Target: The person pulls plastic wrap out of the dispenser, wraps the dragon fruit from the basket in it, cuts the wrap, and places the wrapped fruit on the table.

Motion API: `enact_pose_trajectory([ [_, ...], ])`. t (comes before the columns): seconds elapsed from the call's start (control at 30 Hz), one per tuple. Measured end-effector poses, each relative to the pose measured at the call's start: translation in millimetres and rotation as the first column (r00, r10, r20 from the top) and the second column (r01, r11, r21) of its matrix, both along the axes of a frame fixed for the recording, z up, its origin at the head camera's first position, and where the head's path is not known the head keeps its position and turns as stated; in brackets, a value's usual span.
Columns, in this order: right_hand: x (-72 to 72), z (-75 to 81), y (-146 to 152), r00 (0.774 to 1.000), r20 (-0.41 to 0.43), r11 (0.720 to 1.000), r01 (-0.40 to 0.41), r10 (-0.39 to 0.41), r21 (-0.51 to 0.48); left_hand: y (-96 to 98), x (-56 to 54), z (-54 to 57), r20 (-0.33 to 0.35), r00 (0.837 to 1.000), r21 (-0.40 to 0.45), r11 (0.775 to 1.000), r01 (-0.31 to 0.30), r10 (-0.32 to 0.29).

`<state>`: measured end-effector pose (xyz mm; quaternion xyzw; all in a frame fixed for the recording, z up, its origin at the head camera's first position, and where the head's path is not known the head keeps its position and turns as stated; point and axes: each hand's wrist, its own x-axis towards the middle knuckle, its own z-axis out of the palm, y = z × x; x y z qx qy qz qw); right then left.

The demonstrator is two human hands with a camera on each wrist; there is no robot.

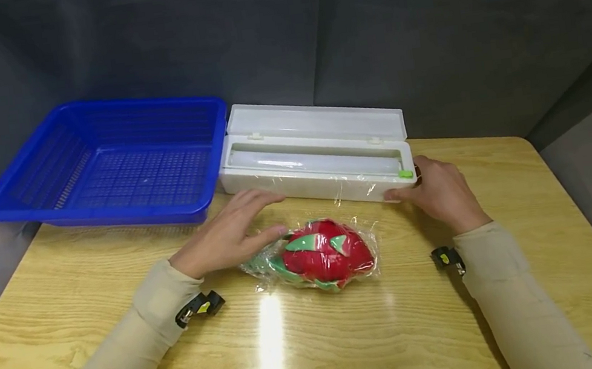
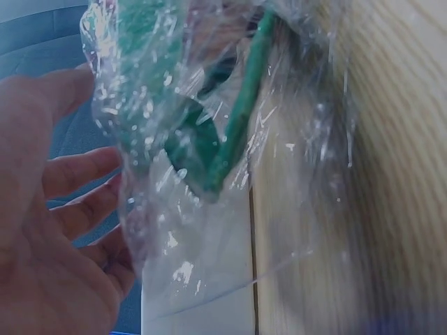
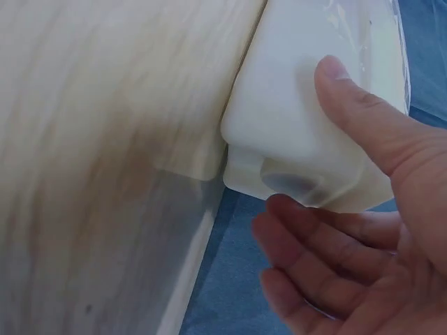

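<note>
A red and green dragon fruit [image 1: 325, 248], wrapped in clear cling film, lies on the table in the head view. My left hand [image 1: 227, 235] is at its left end, fingers spread and gently bent, thumb by the crinkled film. The left wrist view shows the film-covered green end [image 2: 209, 139] close beside the fingers. Behind the fruit stands a white cling film dispenser [image 1: 301, 182], lid raised, with a film roll [image 1: 310, 161] inside. My right hand [image 1: 442, 195] holds its right end, thumb on the front face, other fingers bent around the end.
A blue plastic basket [image 1: 113, 212] stands at the back left, beside the dispenser. A green slider [image 1: 406, 174] sits at the dispenser's right front edge. Dark curtain [image 1: 422, 42] hangs behind the wooden table [image 1: 347, 349].
</note>
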<state>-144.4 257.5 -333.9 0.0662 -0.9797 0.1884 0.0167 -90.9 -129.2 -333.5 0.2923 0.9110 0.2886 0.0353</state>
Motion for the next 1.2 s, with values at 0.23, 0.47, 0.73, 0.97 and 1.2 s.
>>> enact_pose_trajectory([
  [0.23,3.0,-2.3,4,0.996,-0.081,0.999,-0.035,0.035,0.007,4.6,-0.8,0.2,-0.035,0.999,-0.002,1.0,0.023,-0.023],
  [0.47,2.2,-2.4,8,0.995,-0.09,0.999,-0.048,0.047,-0.009,7.6,0.1,2.7,-0.036,0.999,0.01,1.0,0.029,-0.029],
  [0.73,-1.3,1.9,6,0.989,-0.103,0.994,-0.105,0.102,-0.021,5.2,3.2,5.2,-0.032,0.999,0.004,1.0,0.022,-0.022],
  [0.97,-0.8,0.4,7,0.991,-0.09,0.995,-0.092,0.096,0.041,3.4,4.1,4.6,-0.024,1.0,0.033,0.999,0.019,-0.018],
  [1.2,2.2,-0.3,9,0.982,-0.125,0.97,-0.11,0.139,0.218,5.6,2.6,10.2,-0.063,0.998,0.032,0.999,0.029,-0.027],
])
